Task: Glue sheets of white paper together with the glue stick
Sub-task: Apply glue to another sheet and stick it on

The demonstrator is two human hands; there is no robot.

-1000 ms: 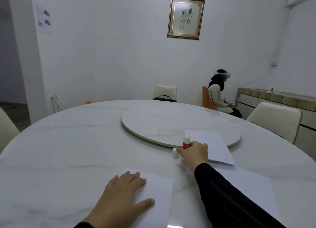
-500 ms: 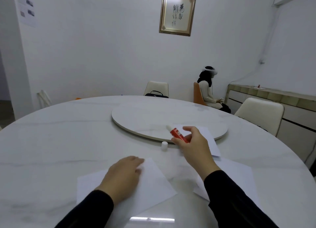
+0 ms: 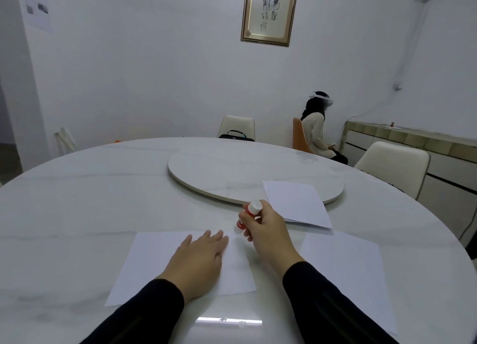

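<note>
Marble table [image 3: 103, 201] | right hand [image 3: 265, 232] grips glue stick [image 3: 247, 216] | left hand [image 3: 198, 258] flat on paper [image 3: 144, 263]

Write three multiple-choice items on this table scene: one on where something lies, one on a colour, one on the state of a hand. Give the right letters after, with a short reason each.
1. Where does the small stack of paper lie?
A. Partly on the turntable, overhanging its near edge
B. On the cream chair
C. Under the left hand

2. What colour is the body of the glue stick?
A. Blue
B. Red
C. Green

3. What is the left hand doing?
A. Gripping the glue stick
B. Raised off the table
C. Lying flat on the sheet in front

Answers:
1 A, the stack's far part rests on the turntable and its near part juts out past the rim.
2 B, red shows between the fingers of the right hand, which grips the stick.
3 C, the palm is down with the fingers spread on the paper.
</note>
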